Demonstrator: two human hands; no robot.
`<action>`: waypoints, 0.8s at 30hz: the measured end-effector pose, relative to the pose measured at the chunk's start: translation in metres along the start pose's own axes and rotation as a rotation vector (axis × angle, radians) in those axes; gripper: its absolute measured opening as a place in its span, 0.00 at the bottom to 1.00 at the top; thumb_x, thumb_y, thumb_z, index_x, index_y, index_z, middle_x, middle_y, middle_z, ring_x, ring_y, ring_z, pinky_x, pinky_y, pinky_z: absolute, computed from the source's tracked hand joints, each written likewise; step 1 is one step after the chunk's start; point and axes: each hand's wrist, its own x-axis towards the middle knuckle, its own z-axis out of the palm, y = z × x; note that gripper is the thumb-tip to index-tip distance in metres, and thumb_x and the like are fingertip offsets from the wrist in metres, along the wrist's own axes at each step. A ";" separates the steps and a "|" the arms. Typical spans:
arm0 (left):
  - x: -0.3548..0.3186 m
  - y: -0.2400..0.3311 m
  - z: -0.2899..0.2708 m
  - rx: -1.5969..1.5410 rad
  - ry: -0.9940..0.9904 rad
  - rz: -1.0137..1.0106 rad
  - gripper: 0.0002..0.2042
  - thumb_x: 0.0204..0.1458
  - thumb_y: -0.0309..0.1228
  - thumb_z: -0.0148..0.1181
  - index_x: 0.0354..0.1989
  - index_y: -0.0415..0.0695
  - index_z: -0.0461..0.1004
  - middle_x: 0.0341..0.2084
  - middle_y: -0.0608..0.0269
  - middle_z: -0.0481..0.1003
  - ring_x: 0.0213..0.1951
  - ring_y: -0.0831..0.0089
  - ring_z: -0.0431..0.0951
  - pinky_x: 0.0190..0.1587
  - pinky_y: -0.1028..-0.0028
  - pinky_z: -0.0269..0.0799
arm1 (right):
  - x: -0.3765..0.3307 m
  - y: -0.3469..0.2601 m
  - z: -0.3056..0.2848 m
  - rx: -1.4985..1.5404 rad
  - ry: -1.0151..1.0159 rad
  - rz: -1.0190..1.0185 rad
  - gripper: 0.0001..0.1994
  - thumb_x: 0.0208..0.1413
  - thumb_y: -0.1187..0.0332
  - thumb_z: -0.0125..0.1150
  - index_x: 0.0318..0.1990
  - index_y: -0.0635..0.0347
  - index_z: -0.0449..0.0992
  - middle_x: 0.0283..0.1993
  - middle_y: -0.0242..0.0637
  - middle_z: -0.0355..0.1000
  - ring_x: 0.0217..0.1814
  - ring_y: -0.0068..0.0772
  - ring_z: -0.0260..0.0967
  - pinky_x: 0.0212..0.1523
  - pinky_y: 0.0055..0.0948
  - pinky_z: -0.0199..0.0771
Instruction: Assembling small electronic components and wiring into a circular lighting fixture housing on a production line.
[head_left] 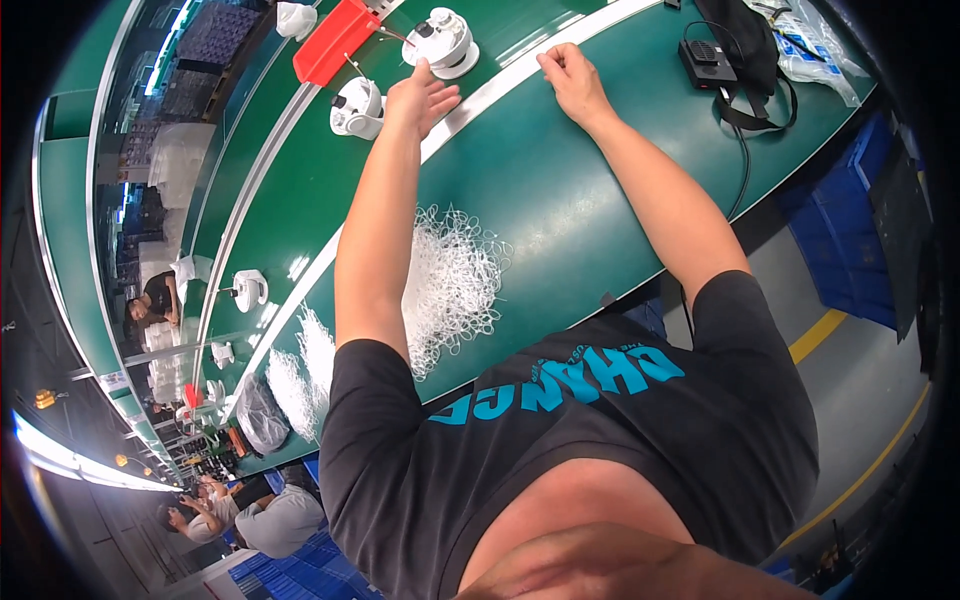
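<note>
Left hand (418, 103) open, empty; right hand (575, 85) curled, hold unclear
Between: long silver metal edge (482, 103), wide flat green tabletop (565, 200)

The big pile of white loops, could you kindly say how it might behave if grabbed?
The pile is made of thin strands, so a handful would probably be light. The loops overlap in a tangle, so neighbours may well drag along. Their curved, open shapes suggest they would flex rather than snap.

White devices (452, 44), red bin (333, 42), green tabletop (560, 210)
</note>
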 end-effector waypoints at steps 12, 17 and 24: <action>0.067 0.054 -0.179 0.445 0.150 0.218 0.23 0.63 0.46 0.46 0.47 0.34 0.68 0.36 0.50 0.77 0.29 0.60 0.80 0.31 0.64 0.81 | -0.010 -0.023 0.003 -0.091 -0.102 -0.024 0.15 0.57 0.57 0.59 0.36 0.62 0.77 0.27 0.37 0.75 0.28 0.30 0.71 0.33 0.30 0.70; 0.045 0.019 -0.161 0.228 0.078 0.232 0.11 0.61 0.24 0.46 0.50 0.34 0.66 0.44 0.49 0.74 0.40 0.58 0.79 0.38 0.63 0.81 | -0.025 -0.026 0.000 -0.121 -0.195 0.026 0.16 0.57 0.56 0.59 0.41 0.60 0.80 0.28 0.38 0.76 0.29 0.31 0.72 0.33 0.30 0.70; -0.055 0.010 -0.094 0.139 -0.071 0.303 0.18 0.51 0.15 0.40 0.53 0.30 0.63 0.45 0.45 0.74 0.40 0.55 0.80 0.38 0.66 0.84 | -0.041 -0.039 0.011 -0.051 -0.203 -0.014 0.17 0.57 0.54 0.59 0.42 0.59 0.81 0.36 0.41 0.78 0.37 0.35 0.74 0.40 0.31 0.72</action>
